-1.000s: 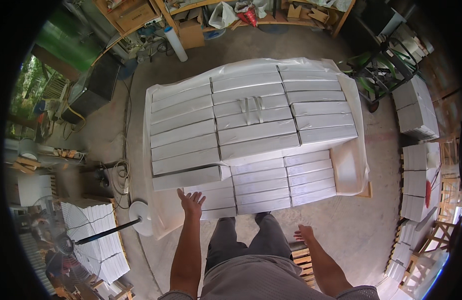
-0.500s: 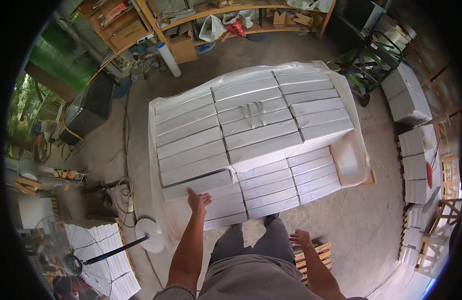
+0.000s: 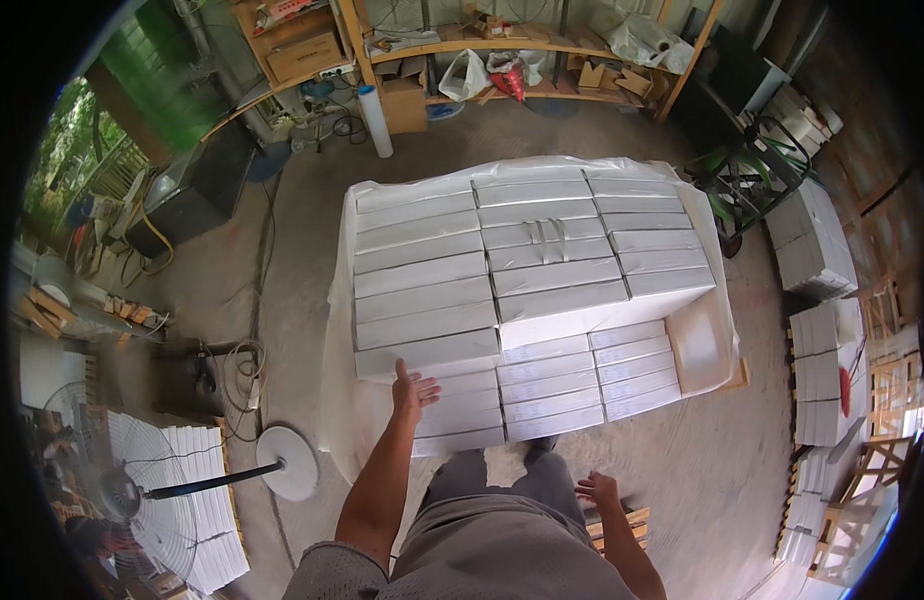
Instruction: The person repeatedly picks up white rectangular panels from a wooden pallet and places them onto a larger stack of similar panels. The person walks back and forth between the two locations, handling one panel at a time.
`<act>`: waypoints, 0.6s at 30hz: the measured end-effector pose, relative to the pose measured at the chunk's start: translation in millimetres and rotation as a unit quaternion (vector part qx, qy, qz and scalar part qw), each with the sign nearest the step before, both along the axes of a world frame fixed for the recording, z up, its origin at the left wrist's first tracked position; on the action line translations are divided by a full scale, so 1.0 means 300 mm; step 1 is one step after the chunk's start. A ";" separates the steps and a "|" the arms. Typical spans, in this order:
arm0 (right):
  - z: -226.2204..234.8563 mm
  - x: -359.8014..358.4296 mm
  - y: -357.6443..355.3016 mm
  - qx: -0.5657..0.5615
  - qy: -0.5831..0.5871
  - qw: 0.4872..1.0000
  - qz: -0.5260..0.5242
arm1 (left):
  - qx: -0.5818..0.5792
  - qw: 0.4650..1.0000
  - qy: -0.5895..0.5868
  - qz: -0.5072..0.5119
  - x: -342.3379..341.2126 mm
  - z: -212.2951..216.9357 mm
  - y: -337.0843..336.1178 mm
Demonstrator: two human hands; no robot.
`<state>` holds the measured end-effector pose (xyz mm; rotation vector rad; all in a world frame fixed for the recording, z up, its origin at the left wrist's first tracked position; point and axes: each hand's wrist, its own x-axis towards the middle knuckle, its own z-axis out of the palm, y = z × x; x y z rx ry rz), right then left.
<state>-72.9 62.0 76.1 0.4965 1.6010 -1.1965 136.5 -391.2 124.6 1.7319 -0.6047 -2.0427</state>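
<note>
Hands sit apart, both empty; remotely, I see the left hand (image 3: 413,392) spread beside stacked white boxes (image 3: 559,298), contact unclear. The right hand (image 3: 599,490) hovers near wooden slats (image 3: 635,524).

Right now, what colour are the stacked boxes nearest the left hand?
White boxes, shown best in the head view.

We're on long, flat, white boxes (image 3: 422,240), papery and smooth-faced with a soft sheen! Along the stack's rear edge we catch a translucent, wrinkled plastic sheet (image 3: 572,164), glossy on its folds, and at the front right corner it looks smoother, milkier. Around the stack we've got a grey concrete floor (image 3: 682,480), matt and scuffed. Up top, we see a long brown wooden shelf board (image 3: 482,43), fairly dull; below its front edge, a crumpled white plastic bag (image 3: 464,75) shines. Nearest us, a grey cloth shirt (image 3: 492,560), matt, lightly textured!
</note>
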 end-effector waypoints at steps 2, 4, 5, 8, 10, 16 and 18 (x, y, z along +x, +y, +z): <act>-0.002 0.017 0.038 0.019 -0.012 1.000 0.007 | -0.007 1.000 0.001 0.013 0.017 0.007 0.003; -0.002 0.032 0.056 0.028 -0.007 1.000 0.003 | -0.014 1.000 -0.003 0.019 0.024 0.020 0.009; 0.000 0.040 0.074 0.037 -0.009 0.999 0.008 | -0.009 1.000 -0.005 0.014 0.024 0.023 0.013; -0.001 0.037 0.090 0.051 -0.005 0.998 0.020 | 0.000 1.000 -0.011 -0.006 0.022 0.032 0.017; 0.011 0.024 0.086 0.032 0.005 0.999 0.022 | -0.005 1.000 -0.015 -0.025 0.017 0.032 0.030; 0.015 -0.004 0.073 -0.042 0.015 0.999 0.004 | 0.012 1.000 0.000 -0.009 -0.001 0.042 0.050; -0.012 -0.004 0.087 -0.060 0.012 0.998 0.022 | -0.013 1.000 0.007 -0.027 -0.003 0.052 0.059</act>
